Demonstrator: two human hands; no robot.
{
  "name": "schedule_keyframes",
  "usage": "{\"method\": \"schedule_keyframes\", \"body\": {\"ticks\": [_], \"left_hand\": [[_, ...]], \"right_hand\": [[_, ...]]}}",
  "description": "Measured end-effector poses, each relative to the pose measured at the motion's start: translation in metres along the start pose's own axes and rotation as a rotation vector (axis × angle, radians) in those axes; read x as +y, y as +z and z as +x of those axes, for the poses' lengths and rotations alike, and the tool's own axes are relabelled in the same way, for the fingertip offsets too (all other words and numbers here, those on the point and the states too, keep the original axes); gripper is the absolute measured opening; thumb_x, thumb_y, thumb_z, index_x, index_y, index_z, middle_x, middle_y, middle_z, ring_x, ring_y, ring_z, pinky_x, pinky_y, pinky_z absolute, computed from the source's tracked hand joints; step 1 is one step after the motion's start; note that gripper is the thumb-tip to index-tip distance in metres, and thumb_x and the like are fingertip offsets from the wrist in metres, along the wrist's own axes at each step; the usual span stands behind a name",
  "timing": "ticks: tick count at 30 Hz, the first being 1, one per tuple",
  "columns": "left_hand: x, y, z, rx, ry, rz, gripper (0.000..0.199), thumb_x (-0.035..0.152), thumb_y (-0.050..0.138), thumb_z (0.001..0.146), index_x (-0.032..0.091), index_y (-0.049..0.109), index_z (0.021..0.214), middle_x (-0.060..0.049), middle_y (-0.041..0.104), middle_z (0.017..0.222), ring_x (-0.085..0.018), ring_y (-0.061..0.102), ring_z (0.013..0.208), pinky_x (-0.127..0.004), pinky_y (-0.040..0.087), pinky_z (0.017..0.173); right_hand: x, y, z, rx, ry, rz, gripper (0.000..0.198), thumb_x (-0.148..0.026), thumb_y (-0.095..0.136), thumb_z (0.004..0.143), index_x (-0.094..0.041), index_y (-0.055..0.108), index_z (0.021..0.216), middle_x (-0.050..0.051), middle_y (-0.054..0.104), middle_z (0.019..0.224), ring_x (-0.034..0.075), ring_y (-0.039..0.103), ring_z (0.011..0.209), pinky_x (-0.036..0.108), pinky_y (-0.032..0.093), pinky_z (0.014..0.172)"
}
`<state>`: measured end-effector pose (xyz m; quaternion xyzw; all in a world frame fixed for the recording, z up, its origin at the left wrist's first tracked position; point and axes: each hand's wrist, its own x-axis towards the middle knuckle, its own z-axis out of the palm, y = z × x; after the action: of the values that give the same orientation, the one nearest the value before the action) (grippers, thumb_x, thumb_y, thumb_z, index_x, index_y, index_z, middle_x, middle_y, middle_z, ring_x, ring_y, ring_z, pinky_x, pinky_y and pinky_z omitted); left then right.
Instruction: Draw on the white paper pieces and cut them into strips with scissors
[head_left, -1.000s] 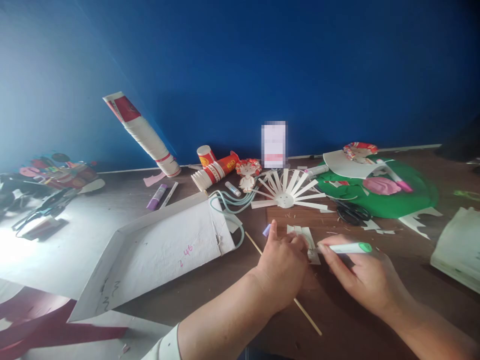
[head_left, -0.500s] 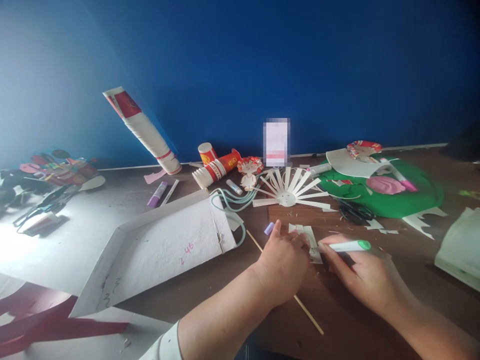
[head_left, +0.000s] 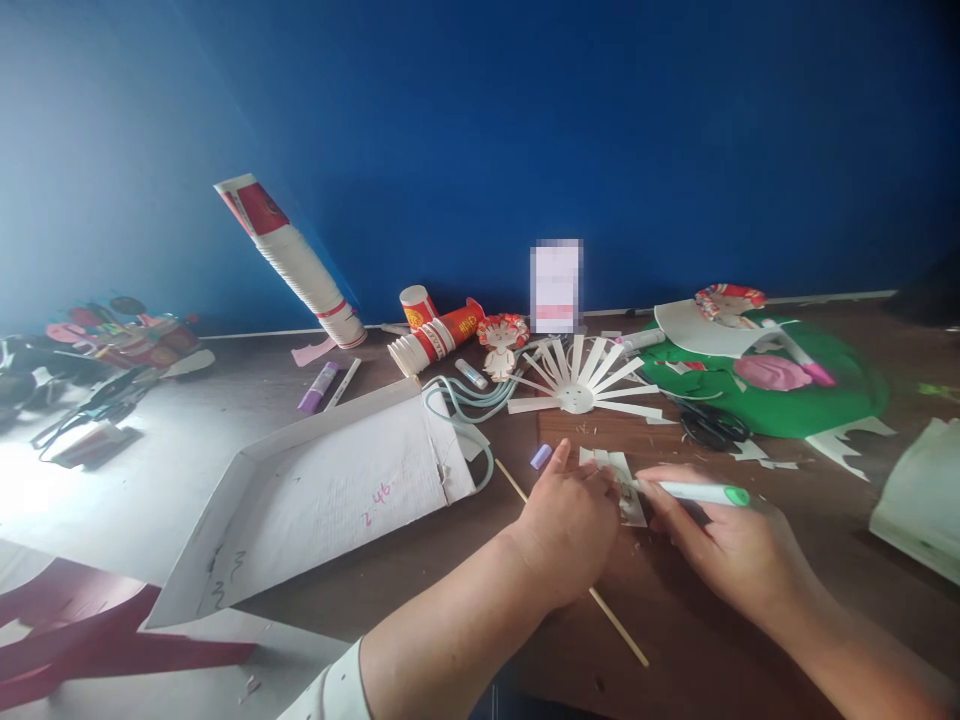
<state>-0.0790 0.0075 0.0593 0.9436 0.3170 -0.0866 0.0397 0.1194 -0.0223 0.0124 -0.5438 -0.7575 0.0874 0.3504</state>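
Observation:
My right hand [head_left: 739,550] grips a white marker [head_left: 701,492] with a green end, its tip over a small piece of white paper [head_left: 631,510]. Dark marks show on that paper. Across its left part lies my left hand [head_left: 574,525], palm down, one finger stretched away and the others resting on the paper, partly hidden. A thin wooden stick [head_left: 619,625] passes beneath my left hand. Just beyond that hand is a small purple cap [head_left: 541,456]. Farther back lies a fan of white paper strips with a small drawn face [head_left: 577,399].
An open white cardboard box [head_left: 315,500] takes up the left side. Behind it are a leaning stack of paper cups [head_left: 307,280], a purple glue stick [head_left: 319,386] and coiled pale tubing [head_left: 480,400]. Black scissors [head_left: 709,425] lie beside a green sheet [head_left: 810,405] at right.
The marker's green end has shifted slightly right and down, and its tilt has changed a little. My left hand stays on the paper. The whole view has moved slightly.

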Motion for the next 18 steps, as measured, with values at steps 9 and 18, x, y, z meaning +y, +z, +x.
{"method": "schedule_keyframes", "body": {"ticks": [9, 18], "left_hand": [[0.0011, -0.0015, -0.0011, -0.011, -0.002, 0.005, 0.044, 0.021, 0.043, 0.099, 0.008, 0.060, 0.138, -0.013, 0.058, 0.149, -0.026, 0.051, 0.139, -0.053, 0.020, 0.127], [0.0006, -0.0012, -0.0017, -0.006, 0.004, 0.007, 0.043, 0.022, 0.045, 0.099, 0.012, 0.062, 0.136, -0.014, 0.057, 0.150, -0.027, 0.052, 0.137, -0.054, 0.022, 0.126]], "right_hand": [[-0.0052, -0.0005, 0.0043, -0.010, 0.040, 0.014, 0.032, -0.045, 0.050, 0.102, -0.023, 0.074, 0.099, 0.001, 0.077, 0.074, 0.019, 0.073, 0.060, 0.029, 0.056, 0.062], [-0.0032, 0.0027, 0.0062, 0.001, 0.001, -0.006, 0.031, -0.043, 0.051, 0.102, -0.023, 0.075, 0.098, 0.002, 0.081, 0.086, 0.018, 0.076, 0.069, 0.026, 0.057, 0.069]]}}
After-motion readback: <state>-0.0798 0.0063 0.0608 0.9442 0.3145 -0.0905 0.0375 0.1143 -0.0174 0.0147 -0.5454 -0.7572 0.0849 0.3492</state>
